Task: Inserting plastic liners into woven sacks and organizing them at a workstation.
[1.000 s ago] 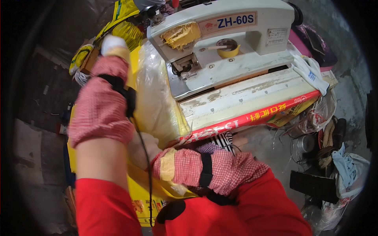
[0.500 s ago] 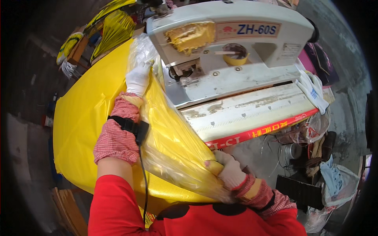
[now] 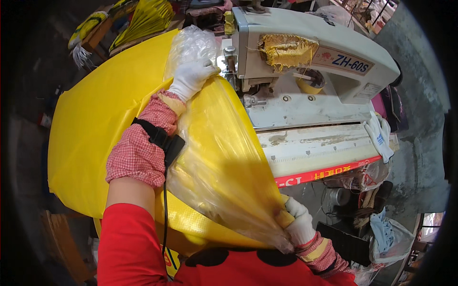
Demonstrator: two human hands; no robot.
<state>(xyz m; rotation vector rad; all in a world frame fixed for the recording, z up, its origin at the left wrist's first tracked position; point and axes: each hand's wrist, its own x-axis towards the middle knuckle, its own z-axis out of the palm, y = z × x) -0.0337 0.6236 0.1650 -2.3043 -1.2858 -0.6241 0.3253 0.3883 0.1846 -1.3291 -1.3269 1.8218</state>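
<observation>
Closest to me is the red garment with its black spots, along the lower edge, and just above it on the right, my right hand, gloved, fingers curled tight around the lower end of the layers. A fine, firm hold! Further up, my left hand in white, closed in a fist on the upper end. Between them runs one long edge of the yellow sheet, drawn fairly straight, with the rest spread wide to the left, and clear plastic film lying over it in wrinkles.

So how far along are we? As I judge it, the gripping part is done: both ends held, sheet and film together. I can make out no stitching along that edge. It runs past the end of the counter, and the left hand is just beside the head of the sewing machine; whether any layer sits under the needle, I can't tell from here, so squaring up the layers looks unfinished.

Beyond, a roll of yellow tape rests on the machine's bed, a spare white glove drapes over the counter's right end, and farthest off, a folded yellow bundle
</observation>
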